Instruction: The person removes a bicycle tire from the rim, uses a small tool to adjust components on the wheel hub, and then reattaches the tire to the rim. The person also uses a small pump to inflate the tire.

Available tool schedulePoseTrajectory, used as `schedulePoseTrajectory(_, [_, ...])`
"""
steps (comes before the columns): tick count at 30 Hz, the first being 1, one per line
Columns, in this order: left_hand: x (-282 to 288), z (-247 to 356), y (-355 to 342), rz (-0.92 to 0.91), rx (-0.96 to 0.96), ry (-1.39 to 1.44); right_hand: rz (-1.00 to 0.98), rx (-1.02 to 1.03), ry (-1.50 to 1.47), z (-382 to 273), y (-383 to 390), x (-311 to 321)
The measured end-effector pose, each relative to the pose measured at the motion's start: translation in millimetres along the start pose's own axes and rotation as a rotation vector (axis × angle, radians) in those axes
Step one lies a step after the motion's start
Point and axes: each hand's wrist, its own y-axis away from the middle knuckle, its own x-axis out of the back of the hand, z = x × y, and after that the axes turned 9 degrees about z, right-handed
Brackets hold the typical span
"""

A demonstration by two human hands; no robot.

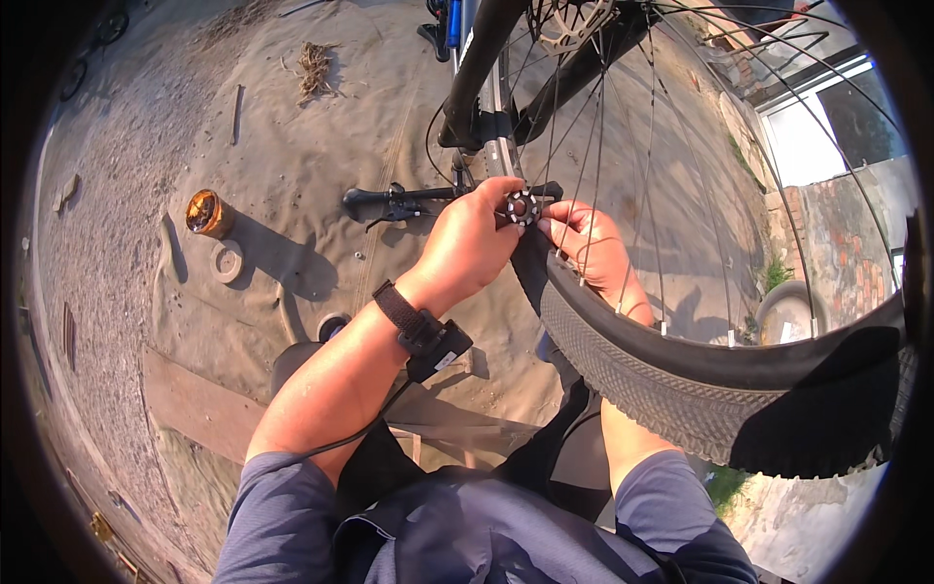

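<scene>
My left hand is closed on a round, notched spoke wrench, dark with silvery slots, held at the rim of a bicycle wheel. Behind the spokes, my right hand has its thumb and fingers pinched together just right of the wrench. What those fingertips hold, if anything, is too small to make out. The wheel's black knobbly tire curves from my hands to the right, passing in front of my right forearm. Beyond my hands, the dark fork and a brake disc show at the top.
The bicycle's handlebar lies low near the ground cloth, left of my hands. Further left stand a rusty tin and a tape roll. A wooden board lies at lower left. A brick wall rises at right.
</scene>
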Motion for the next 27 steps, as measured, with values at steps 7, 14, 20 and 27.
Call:
schedulePoseTrajectory(7, [1.2,7.3,-1.8,-0.024,0.020,0.029,0.032,-0.005,0.002,-1.2,0.1,-3.5])
schedulePoseTrajectory(14, [6.0,7.4,-3.0,-0.081,0.124,0.243,0.008,-0.005,0.083,-5.5,-0.4,-1.1])
schedulePoseTrajectory(20, [2.7,5.8,-2.4,-0.013,0.095,0.261,0.010,-0.014,0.046,-4.9,0.2,-2.3])
schedulePoseTrajectory(27, [-1.4,4.9,-1.8,0.048,-0.004,0.128,-0.001,-0.020,0.018,-2.4,-0.5,-0.6])
